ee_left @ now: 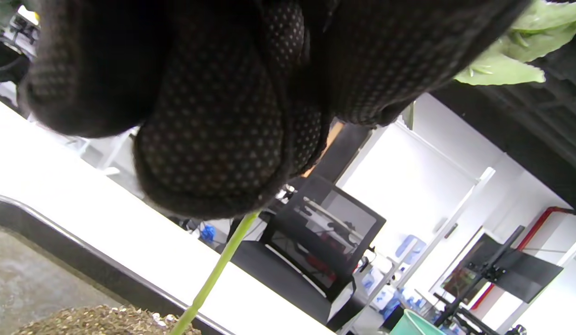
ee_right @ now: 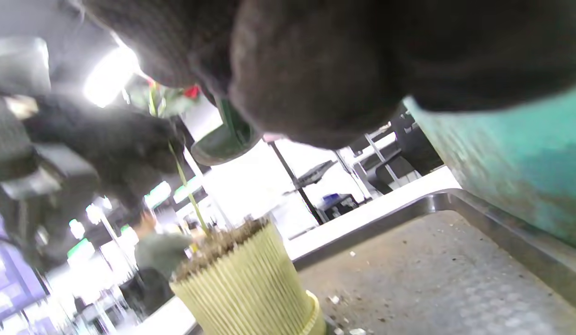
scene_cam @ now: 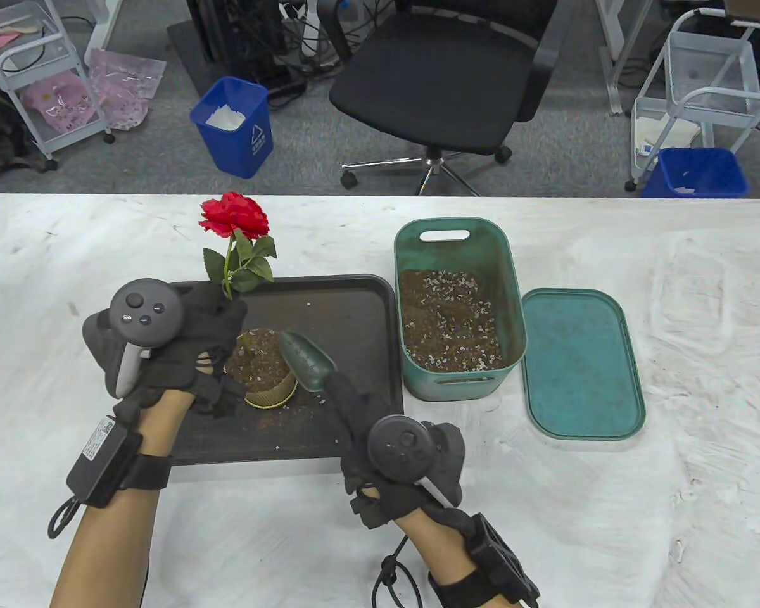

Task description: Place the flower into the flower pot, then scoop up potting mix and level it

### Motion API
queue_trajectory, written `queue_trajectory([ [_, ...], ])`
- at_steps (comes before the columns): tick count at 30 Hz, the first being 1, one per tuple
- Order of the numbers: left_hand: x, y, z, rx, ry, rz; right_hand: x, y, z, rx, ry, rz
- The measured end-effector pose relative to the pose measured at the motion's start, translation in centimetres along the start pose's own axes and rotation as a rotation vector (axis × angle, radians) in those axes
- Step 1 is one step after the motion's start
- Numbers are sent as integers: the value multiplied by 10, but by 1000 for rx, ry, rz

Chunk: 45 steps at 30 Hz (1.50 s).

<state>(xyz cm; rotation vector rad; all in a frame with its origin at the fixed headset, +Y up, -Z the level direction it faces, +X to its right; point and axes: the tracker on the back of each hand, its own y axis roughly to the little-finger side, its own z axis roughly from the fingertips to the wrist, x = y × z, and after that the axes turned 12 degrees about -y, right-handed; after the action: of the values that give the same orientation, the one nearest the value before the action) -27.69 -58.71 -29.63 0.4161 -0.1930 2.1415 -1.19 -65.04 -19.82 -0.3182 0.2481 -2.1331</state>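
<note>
A red flower (scene_cam: 235, 216) with green leaves rises above a ribbed yellow pot (scene_cam: 264, 373) heaped with potting mix, on a dark tray (scene_cam: 348, 304). My left hand (scene_cam: 206, 320) pinches the green stem (ee_left: 213, 274) above the pot; the stem runs down into the mix (ee_right: 188, 184). My right hand (scene_cam: 354, 405) grips the handle of a green trowel (scene_cam: 307, 360), whose blade lies over the pot's right rim. The pot (ee_right: 248, 284) stands upright in the right wrist view, with the trowel blade (ee_right: 225, 142) above it.
A green bin (scene_cam: 459, 310) holding potting mix stands right of the tray, with its green lid (scene_cam: 579, 364) lying flat beside it. Loose crumbs of mix dot the tray. Beyond the table's far edge are a black office chair (scene_cam: 443, 69) and blue waste bins.
</note>
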Motion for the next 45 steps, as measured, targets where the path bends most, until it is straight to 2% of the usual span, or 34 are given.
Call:
queue_trajectory([
  [1,-1,1,-2,5,28,-28,3,-11,-12,8,-34,67],
  [5,-1,4,-3,27,26,-3,12,-33,-41,22,-93,171],
  [8,-1,3,-3,22,21,-13,20,-42,-52,38,-135,251],
  [11,-1,3,-3,29,8,-21,22,-47,-57,48,-159,254],
  [16,-2,5,-9,47,14,-29,17,-51,-58,50,-194,279],
  [19,-3,5,-14,56,23,-34,10,-47,-48,15,-125,192],
  [22,-5,8,-18,82,26,-23,17,-43,-44,37,-199,266],
  [26,-6,7,-20,97,33,-17,13,-40,-37,20,-169,245],
  [29,-7,6,-23,91,42,-33,7,-45,-24,-36,-103,229],
  [33,-9,7,-27,111,57,-17,18,-50,-14,-82,-142,277],
  [35,-9,8,-28,111,60,-21,29,-48,-15,-66,-188,347],
  [39,-7,9,-30,114,69,-26,23,-55,-17,-88,-141,303],
  [41,-7,10,-30,131,76,-14,22,-69,-27,-114,-114,303],
  [45,-7,8,-27,133,76,-6,34,-86,-50,-90,-143,399],
])
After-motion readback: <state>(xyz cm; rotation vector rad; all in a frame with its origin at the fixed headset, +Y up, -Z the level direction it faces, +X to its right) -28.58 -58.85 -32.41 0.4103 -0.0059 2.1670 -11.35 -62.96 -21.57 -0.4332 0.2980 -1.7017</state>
